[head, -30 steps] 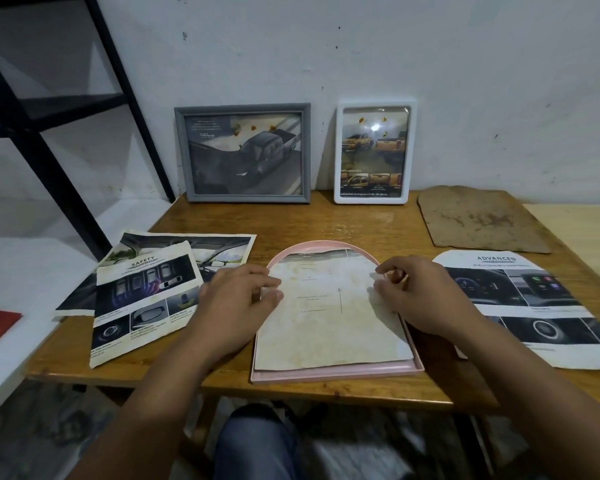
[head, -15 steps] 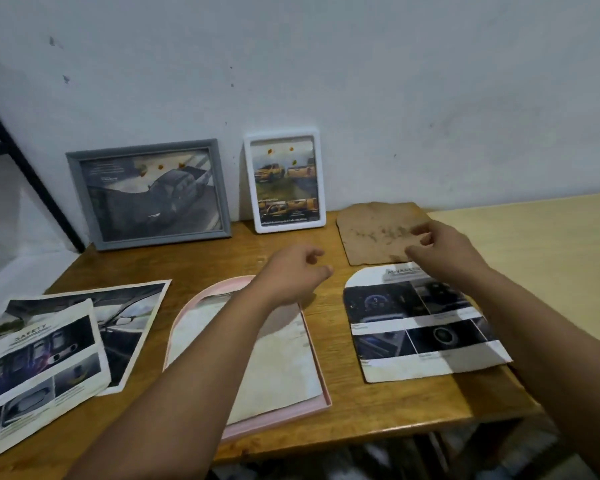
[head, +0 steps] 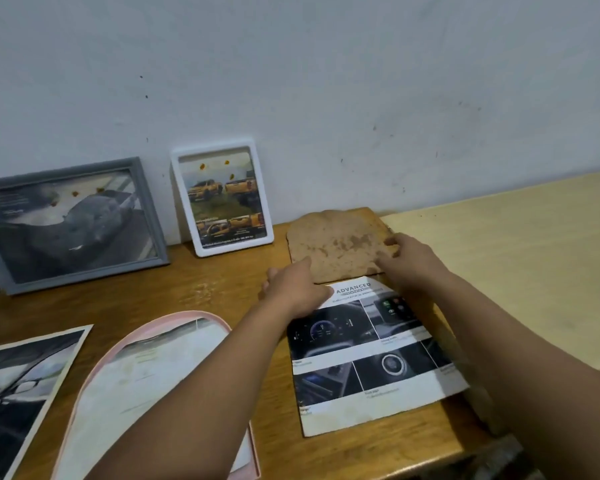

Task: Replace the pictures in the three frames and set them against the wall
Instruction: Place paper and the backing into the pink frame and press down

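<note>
A brown backing board (head: 336, 244) lies flat at the back of the wooden table (head: 194, 289), near the wall. My right hand (head: 409, 261) holds its right edge with the thumb on top. My left hand (head: 295, 289) touches its near left corner with fingers stretched out. Just in front of the board lies the "ADVANCED" car picture (head: 371, 358). The pink arched frame (head: 174, 314) lies face down at the front left with a pale sheet (head: 146, 375) in it. A grey frame (head: 70, 223) and a white frame (head: 222, 202) lean against the wall, each holding a car picture.
More car pictures (head: 25, 375) lie at the table's left front. A lighter wooden table (head: 516, 265) adjoins on the right. The white wall runs directly behind the frames.
Both hands left the pink frame and its sheet and moved back and to the right onto the brown backing board. The view turned right with them.
</note>
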